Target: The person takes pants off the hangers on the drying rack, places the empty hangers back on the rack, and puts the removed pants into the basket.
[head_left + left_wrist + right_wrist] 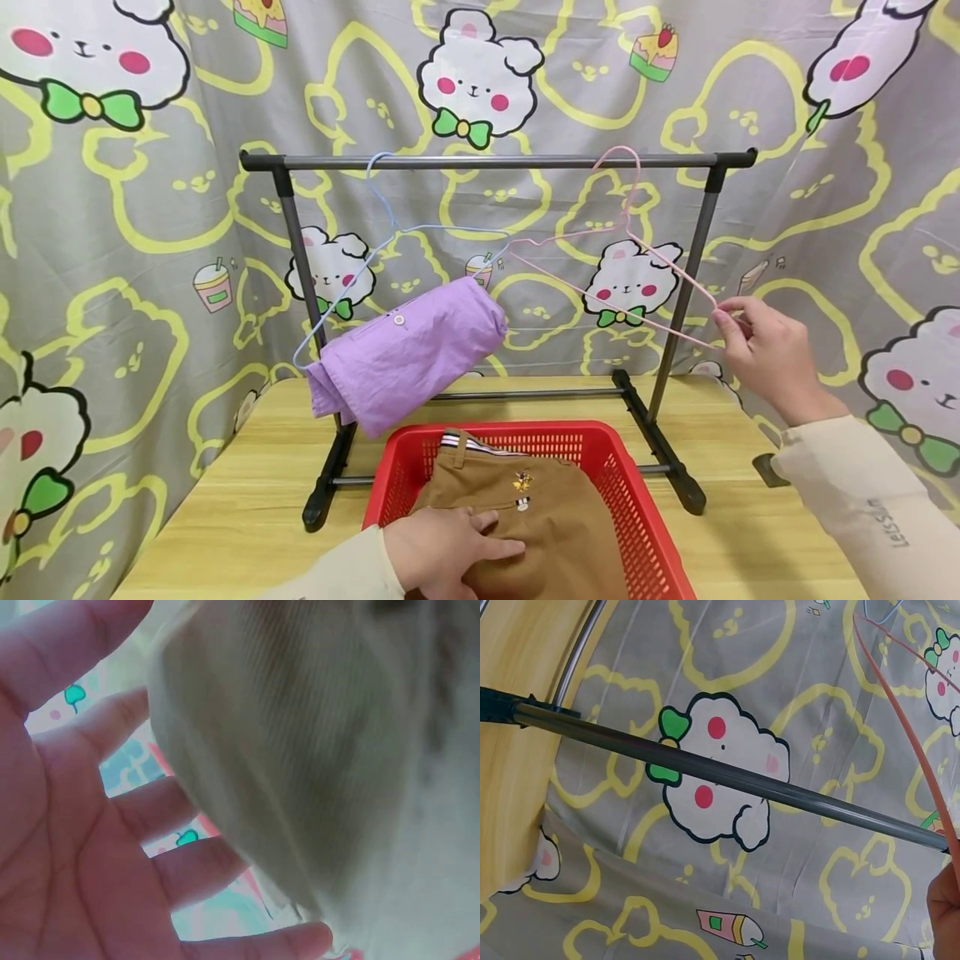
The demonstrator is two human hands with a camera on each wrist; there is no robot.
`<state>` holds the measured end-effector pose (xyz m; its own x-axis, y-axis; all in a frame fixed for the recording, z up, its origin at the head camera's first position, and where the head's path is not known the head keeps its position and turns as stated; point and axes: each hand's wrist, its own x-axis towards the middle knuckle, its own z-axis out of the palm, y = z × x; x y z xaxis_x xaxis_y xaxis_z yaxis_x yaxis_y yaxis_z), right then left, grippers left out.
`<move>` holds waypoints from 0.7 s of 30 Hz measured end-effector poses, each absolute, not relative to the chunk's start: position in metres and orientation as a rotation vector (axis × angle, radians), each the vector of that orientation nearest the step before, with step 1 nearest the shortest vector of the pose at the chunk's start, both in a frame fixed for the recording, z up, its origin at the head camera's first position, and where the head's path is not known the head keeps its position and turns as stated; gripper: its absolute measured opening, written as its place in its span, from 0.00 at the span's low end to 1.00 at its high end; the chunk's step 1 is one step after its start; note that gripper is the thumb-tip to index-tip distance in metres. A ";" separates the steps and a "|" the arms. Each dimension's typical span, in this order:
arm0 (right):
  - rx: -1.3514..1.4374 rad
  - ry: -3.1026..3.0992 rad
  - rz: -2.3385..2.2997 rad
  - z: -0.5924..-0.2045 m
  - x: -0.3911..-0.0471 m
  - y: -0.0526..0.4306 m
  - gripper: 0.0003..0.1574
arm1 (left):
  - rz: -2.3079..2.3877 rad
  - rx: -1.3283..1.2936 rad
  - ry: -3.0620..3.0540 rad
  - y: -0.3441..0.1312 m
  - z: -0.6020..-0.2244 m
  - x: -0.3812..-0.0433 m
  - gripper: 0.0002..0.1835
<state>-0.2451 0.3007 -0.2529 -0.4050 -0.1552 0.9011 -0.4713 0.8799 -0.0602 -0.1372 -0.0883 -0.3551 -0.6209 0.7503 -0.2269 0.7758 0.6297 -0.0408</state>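
My right hand [768,354] pinches the lower right corner of a pink clothes hanger [675,267], whose hook is at the rack's bar. In the right wrist view, only a sliver of that hand [945,907] shows beside the hanger [915,742]. My left hand [450,550] lies with spread fingers at folded brown trousers [555,533] in a red basket [652,533]. The left wrist view shows its open palm [60,825], some fingertips hidden by the blurred fabric [285,750]. A folded lilac garment [412,350] with a button hangs on a blue hanger [345,287].
The hangers are on a grey metal rack [480,162] with black feet [326,492], standing on a wood-patterned table [225,492]. A grey curtain [480,200] with cartoon prints closes off the back and sides. The basket sits in front of the rack.
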 end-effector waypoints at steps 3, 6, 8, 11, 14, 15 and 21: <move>0.466 -1.978 0.364 -0.252 -0.244 0.300 0.06 | -0.145 1.276 2.687 -0.091 -0.353 -0.137 0.37; 0.480 -1.963 0.355 -0.250 -0.244 0.299 0.06 | -0.091 1.254 2.692 -0.093 -0.351 -0.138 0.37; 0.490 -1.943 0.353 -0.248 -0.244 0.299 0.06 | -0.074 1.226 2.695 -0.094 -0.348 -0.138 0.37; 0.496 -1.904 0.355 -0.244 -0.245 0.298 0.06 | -0.061 1.190 2.695 -0.095 -0.344 -0.140 0.36; 0.488 -1.883 0.351 -0.240 -0.245 0.297 0.06 | -0.030 1.205 2.677 -0.099 -0.341 -0.144 0.34; 0.479 -1.884 0.349 -0.239 -0.245 0.297 0.06 | -0.010 1.206 2.671 -0.101 -0.340 -0.145 0.33; 0.396 -1.976 0.369 -0.233 -0.239 0.294 0.07 | 0.074 1.111 2.681 -0.111 -0.336 -0.153 0.33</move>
